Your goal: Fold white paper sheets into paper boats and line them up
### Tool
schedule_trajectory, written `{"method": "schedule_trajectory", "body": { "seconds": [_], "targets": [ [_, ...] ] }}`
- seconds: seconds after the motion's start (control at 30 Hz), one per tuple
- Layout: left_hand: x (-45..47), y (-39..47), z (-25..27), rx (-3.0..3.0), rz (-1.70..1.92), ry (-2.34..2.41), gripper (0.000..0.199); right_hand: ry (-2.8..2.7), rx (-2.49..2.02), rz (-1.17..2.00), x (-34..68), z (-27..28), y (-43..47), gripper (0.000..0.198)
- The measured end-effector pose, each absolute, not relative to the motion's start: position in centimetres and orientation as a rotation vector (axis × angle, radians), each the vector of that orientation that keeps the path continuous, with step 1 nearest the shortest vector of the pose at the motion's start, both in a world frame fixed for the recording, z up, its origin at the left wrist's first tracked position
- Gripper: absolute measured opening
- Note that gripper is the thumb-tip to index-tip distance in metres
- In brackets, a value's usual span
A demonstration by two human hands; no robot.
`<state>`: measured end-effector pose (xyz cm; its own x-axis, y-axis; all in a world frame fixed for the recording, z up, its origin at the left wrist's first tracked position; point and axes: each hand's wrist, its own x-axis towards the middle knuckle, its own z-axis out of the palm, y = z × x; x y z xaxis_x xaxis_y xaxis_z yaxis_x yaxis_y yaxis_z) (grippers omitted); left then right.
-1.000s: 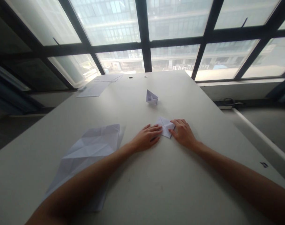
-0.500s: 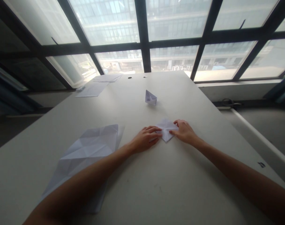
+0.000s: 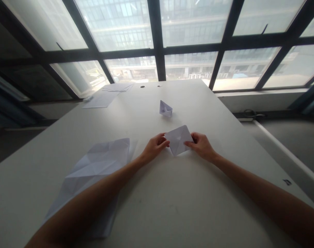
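A small folded sheet of white paper (image 3: 178, 139), roughly square with crease lines, is held up between my two hands, tilted just above the table. My left hand (image 3: 156, 145) pinches its left corner between thumb and fingers. On the right edge, my right hand (image 3: 201, 146) grips with the thumb on the near face and the fingers behind. Beyond the hands stands a small folded paper boat (image 3: 166, 109). Larger creased sheets of paper (image 3: 95, 168) lie on the left, partly hidden under my left forearm.
The white table (image 3: 157, 213) reaches to the large dark-framed windows. At its far left rest flat white sheets (image 3: 101, 100). A small dark mark (image 3: 287, 182) sits near the right edge. On the floor to the right runs a pale bar (image 3: 283, 150).
The folded paper has come up off the table and tilted, and now shows a different, broader face. My left hand has gone from flat fingers on it to pinching its corner.
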<state>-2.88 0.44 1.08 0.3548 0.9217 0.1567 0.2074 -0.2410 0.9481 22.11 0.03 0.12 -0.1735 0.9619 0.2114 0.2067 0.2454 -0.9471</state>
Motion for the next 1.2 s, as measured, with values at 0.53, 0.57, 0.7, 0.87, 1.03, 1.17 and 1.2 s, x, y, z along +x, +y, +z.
{"method": "schedule_trajectory", "body": {
  "seconds": [0.53,0.57,0.7,0.87,1.03,1.17,1.2],
  "targets": [
    [-3.1,0.2,1.8,1.492,0.963,1.082,0.041,-1.555,-0.975,1.226,22.1,0.2,-0.3,0.042],
    [-3.1,0.2,1.9,1.494,0.987,1.086,0.041,-1.58,-0.962,1.224,22.2,0.0,-0.2,0.041],
    [-3.0,0.1,1.8,1.575,1.131,1.108,0.041,-1.642,-0.945,1.135,22.4,-0.6,0.1,0.034],
    [-2.4,-0.8,1.7,1.797,1.431,1.004,0.022,-1.686,-0.884,0.675,22.1,0.3,-0.8,0.011],
    [-2.1,-1.6,2.1,2.081,1.533,1.002,0.011,-1.865,-0.723,0.18,22.4,1.2,-1.3,0.008],
    [-2.3,-0.9,1.5,2.244,1.362,1.107,0.021,-2.118,-0.782,-0.06,22.9,1.0,-0.7,0.013],
    [-2.3,-0.7,1.2,2.282,1.289,1.137,0.025,-2.188,-0.815,-0.088,23.0,0.9,-0.5,0.015]
  ]
}}
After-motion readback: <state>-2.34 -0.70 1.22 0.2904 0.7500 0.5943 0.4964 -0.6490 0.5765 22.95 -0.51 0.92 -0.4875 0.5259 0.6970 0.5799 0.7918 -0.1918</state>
